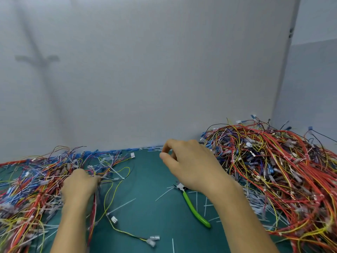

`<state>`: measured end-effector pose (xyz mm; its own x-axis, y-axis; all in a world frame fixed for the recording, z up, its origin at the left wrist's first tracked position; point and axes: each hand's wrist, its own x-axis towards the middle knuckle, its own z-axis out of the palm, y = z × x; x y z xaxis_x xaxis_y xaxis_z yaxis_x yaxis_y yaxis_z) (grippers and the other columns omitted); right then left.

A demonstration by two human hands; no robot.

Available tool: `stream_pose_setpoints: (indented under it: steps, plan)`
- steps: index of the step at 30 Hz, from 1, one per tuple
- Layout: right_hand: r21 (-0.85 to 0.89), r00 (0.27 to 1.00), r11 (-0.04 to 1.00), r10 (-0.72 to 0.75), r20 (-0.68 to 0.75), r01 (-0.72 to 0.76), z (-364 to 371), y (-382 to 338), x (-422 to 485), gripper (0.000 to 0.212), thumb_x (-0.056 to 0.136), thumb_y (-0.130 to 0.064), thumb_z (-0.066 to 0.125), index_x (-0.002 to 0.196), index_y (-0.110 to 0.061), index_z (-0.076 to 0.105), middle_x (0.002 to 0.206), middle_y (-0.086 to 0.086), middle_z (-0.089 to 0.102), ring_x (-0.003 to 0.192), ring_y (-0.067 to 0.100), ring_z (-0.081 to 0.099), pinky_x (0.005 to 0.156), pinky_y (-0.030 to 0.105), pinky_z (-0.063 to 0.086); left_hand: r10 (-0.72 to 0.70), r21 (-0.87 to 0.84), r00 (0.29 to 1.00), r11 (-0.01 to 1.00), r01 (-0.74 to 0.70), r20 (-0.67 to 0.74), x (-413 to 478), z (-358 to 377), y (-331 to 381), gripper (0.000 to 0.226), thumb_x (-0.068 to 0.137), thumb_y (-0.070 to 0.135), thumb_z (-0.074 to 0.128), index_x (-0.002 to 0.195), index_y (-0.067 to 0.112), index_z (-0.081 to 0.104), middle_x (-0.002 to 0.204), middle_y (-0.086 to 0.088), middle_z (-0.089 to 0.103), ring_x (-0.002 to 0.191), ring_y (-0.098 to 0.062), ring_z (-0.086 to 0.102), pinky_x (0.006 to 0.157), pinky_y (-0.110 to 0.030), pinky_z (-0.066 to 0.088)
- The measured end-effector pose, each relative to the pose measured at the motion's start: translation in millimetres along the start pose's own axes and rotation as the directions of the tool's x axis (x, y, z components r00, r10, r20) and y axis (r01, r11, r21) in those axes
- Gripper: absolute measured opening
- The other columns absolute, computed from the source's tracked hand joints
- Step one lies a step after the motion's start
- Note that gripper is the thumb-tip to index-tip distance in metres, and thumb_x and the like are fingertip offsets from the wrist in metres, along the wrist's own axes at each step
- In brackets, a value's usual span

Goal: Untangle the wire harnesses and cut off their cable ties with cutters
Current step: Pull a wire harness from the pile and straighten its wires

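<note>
Left grip [80,185] clenches around red and black wires [94,203] at the edge of the left harness pile [27,189]. Right grip [189,165] hovers loosely curled, grasping nothing, above the green tabletop [149,179]. Green-handled cutters [193,205] lie on the tabletop under its wrist, just beside the right harness pile [282,170].

Green mat [151,227]: left harness pile [27,189], right harness pile [282,170], cutters [193,207] between, scattered white strips [122,205], probably cut ties

Left hand [80,186] palm down, gripping wire bundle [93,203]. Right hand [189,167] raised, fingers loosely curled, thumb near forefinger.
</note>
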<state>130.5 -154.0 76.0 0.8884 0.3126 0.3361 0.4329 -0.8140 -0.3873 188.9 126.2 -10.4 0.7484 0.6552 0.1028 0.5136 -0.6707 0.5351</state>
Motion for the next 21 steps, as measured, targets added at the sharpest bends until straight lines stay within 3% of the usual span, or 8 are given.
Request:
stream_pose_setpoints:
  steps: [2, 5, 7, 9, 12, 15, 18, 21]
  plan:
    - [0.002, 1.000, 1.000, 0.005, 0.010, -0.005, 2, -1, 0, 0.025, 0.101, -0.041, 0.040, 0.108, -0.025, 0.059, 0.096, -0.001, 0.068, 0.095, 0.025, 0.060, 0.082, 0.038, 0.048, -0.019, -0.078, 0.999, 0.997, 0.016, -0.041, -7, -4, 5, 0.027, 0.086, 0.038, 0.071, 0.097, 0.013, 0.074, 0.103, -0.023, 0.068, 0.097, -0.041, 0.061, 0.081, -0.044, 0.049]
    - [-0.006, 1.000, 1.000, 0.013, -0.003, -0.013, 4, -1, -1, 0.025, 0.101, -0.041, 0.040, 0.107, -0.026, 0.058, 0.096, -0.001, 0.068, 0.094, 0.026, 0.060, 0.081, 0.038, 0.048, 0.063, -0.376, 0.997, 0.924, -0.071, -0.035, -13, -13, 21, 0.013, 0.084, 0.035, 0.074, 0.082, 0.023, 0.076, 0.091, -0.010, 0.073, 0.088, -0.031, 0.063, 0.077, -0.040, 0.051]
    - [-0.018, 0.999, 1.000, 0.020, -0.036, -0.021, 5, -2, 0, 0.025, 0.101, -0.041, 0.040, 0.105, -0.025, 0.058, 0.095, 0.000, 0.068, 0.093, 0.026, 0.060, 0.079, 0.038, 0.048, 0.115, -0.646, 0.993, 0.761, -0.062, 0.040, -19, -25, 36, 0.007, 0.084, 0.021, 0.075, 0.083, 0.014, 0.075, 0.084, -0.009, 0.073, 0.074, -0.021, 0.062, 0.060, -0.026, 0.049]
    - [-0.014, 0.996, 0.999, 0.030, -0.088, -0.031, 7, -3, 2, 0.025, 0.100, -0.040, 0.040, 0.103, -0.024, 0.059, 0.096, -0.001, 0.069, 0.093, 0.027, 0.061, 0.079, 0.039, 0.049, 0.180, -0.810, 0.974, 0.586, 0.008, 0.140, -31, -39, 53, 0.005, 0.083, 0.011, 0.074, 0.087, 0.007, 0.074, 0.081, -0.010, 0.071, 0.068, -0.015, 0.060, 0.045, -0.014, 0.045]
    - [0.184, 0.982, 0.982, 0.069, -0.177, -0.036, 10, -7, 5, 0.026, 0.099, -0.038, 0.045, 0.100, -0.023, 0.065, 0.098, -0.003, 0.071, 0.090, 0.024, 0.061, 0.079, 0.037, 0.050, 0.327, -0.888, 0.923, 0.458, 0.035, 0.205, -55, -55, 77, 0.008, 0.079, 0.003, 0.075, 0.085, 0.008, 0.071, 0.074, -0.005, 0.072, 0.062, -0.009, 0.067, 0.051, -0.014, 0.053]
    - [0.471, 0.967, 0.882, 0.130, -0.217, -0.012, 12, -13, 8, 0.023, 0.097, -0.039, 0.052, 0.100, -0.026, 0.071, 0.094, -0.011, 0.072, 0.087, 0.011, 0.063, 0.080, 0.030, 0.050, 0.441, -0.906, 0.882, 0.422, -0.040, 0.167, -82, -61, 97, 0.015, 0.075, -0.001, 0.076, 0.084, 0.008, 0.068, 0.075, -0.005, 0.073, 0.061, -0.007, 0.068, 0.059, -0.019, 0.058]
    - [0.594, 0.957, 0.804, 0.161, -0.243, 0.016, 12, -16, 9, 0.019, 0.094, -0.039, 0.059, 0.097, -0.028, 0.073, 0.086, -0.015, 0.072, 0.081, 0.002, 0.065, 0.077, 0.025, 0.052, 0.516, -0.913, 0.853, 0.381, -0.145, 0.080, -104, -63, 112, 0.015, 0.074, -0.002, 0.077, 0.083, 0.006, 0.069, 0.078, -0.012, 0.074, 0.067, -0.015, 0.071, 0.065, -0.022, 0.060]
    - [0.675, 0.923, 0.737, 0.245, -0.296, 0.021, 7, -12, 9, 0.018, 0.092, -0.039, 0.063, 0.093, -0.025, 0.073, 0.084, -0.011, 0.073, 0.079, 0.006, 0.068, 0.076, 0.037, 0.057, 0.597, -0.927, 0.802, 0.311, -0.210, 0.018, -117, -64, 118, 0.013, 0.078, -0.005, 0.073, 0.087, 0.004, 0.072, 0.080, -0.013, 0.075, 0.073, -0.017, 0.072, 0.070, -0.023, 0.060]
